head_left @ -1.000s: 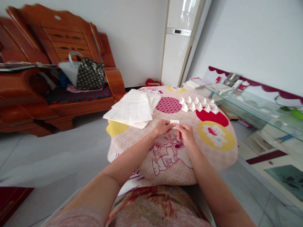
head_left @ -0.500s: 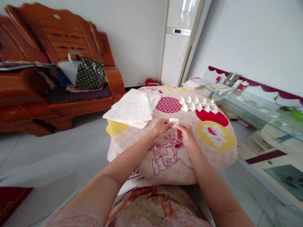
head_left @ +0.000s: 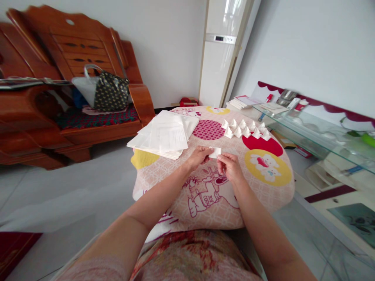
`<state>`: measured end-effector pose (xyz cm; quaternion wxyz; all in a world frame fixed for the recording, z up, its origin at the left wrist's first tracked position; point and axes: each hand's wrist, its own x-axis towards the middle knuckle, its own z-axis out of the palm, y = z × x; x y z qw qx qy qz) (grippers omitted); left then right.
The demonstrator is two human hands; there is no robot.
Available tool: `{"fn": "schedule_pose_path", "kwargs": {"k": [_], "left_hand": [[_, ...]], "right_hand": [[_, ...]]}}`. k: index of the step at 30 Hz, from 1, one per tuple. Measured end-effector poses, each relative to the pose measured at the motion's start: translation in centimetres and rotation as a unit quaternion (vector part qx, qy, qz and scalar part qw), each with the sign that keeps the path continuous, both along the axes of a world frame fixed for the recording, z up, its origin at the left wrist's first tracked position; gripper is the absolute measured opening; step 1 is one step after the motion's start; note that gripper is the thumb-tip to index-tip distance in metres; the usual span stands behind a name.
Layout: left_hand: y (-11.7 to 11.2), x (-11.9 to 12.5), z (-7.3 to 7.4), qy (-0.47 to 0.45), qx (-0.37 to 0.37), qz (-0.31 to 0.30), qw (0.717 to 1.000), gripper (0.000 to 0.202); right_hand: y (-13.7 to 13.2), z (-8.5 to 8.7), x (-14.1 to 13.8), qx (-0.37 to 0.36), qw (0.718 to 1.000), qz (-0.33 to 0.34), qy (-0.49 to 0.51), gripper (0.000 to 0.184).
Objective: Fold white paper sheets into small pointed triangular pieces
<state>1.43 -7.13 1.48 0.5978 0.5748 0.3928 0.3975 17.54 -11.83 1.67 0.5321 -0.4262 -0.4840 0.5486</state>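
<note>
A small folded piece of white paper (head_left: 215, 152) is held between my two hands over the middle of the table. My left hand (head_left: 200, 155) pinches its left side, thumb on top. At its lower right corner, my right hand (head_left: 230, 165) grips it between thumb and forefinger, the other fingers curled. Beyond my right hand stand several pointed folded white paper pieces (head_left: 247, 132) in two rows. To the left of my left hand lies a loose stack of white paper sheets (head_left: 164, 134), some with faint print showing.
A patterned cloth (head_left: 211, 199) covers the round table. On the right is a glass-topped stand (head_left: 316, 136) bearing papers and cups. A wooden sofa (head_left: 88, 43) with a dotted bag (head_left: 111, 91) stands at the left. Behind the table rises a tall white cabinet unit (head_left: 218, 70).
The paper's visible face now looks plain, where fold lines showed before. My left thumb has shifted slightly at its left edge; my right hand has hardly moved.
</note>
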Motion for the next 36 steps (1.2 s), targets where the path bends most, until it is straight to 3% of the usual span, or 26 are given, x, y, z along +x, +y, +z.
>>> {"fn": "schedule_pose_path", "kwargs": {"k": [4,11,15,19,22,25,28,31,36], "left_hand": [[0.1,0.1,-0.3,-0.019,-0.019,0.001,1.0,0.049],[0.6,0.1,-1.3,-0.002,0.051,0.029,0.998,0.05],[1.0,-0.1,-1.6,0.041,0.157,0.048,0.986,0.02],[0.8,-0.1,-1.4,0.103,0.31,0.035,0.945,0.054],[0.2,0.1,-1.1,0.167,0.375,0.034,0.911,0.048],[-0.2,0.3,-0.7,0.198,0.346,0.044,0.916,0.01],[0.0,0.3,-0.6,0.175,0.263,0.069,0.946,0.025],[0.4,0.3,-0.7,0.095,0.141,0.036,0.985,0.03],[0.5,0.5,-0.6,-0.014,0.03,0.013,0.999,0.031]], "right_hand": [[0.1,-0.2,0.4,0.001,1.0,0.023,-0.002,0.029],[0.3,-0.6,0.2,-0.003,0.999,0.034,-0.001,0.029],[0.6,-0.6,0.1,-0.043,0.998,-0.026,0.03,0.027],[0.8,-0.5,0.4,-0.084,0.993,-0.061,0.061,0.025],[0.9,-0.6,0.5,-0.101,0.993,-0.037,0.058,0.026],[0.9,-0.7,0.4,-0.096,0.994,-0.019,0.054,0.034],[0.9,-0.9,0.2,-0.063,0.996,-0.057,0.033,0.046],[1.1,-1.2,0.2,-0.012,0.991,-0.132,-0.019,0.048],[1.2,-1.4,0.2,0.011,0.988,-0.145,-0.056,0.041]]}}
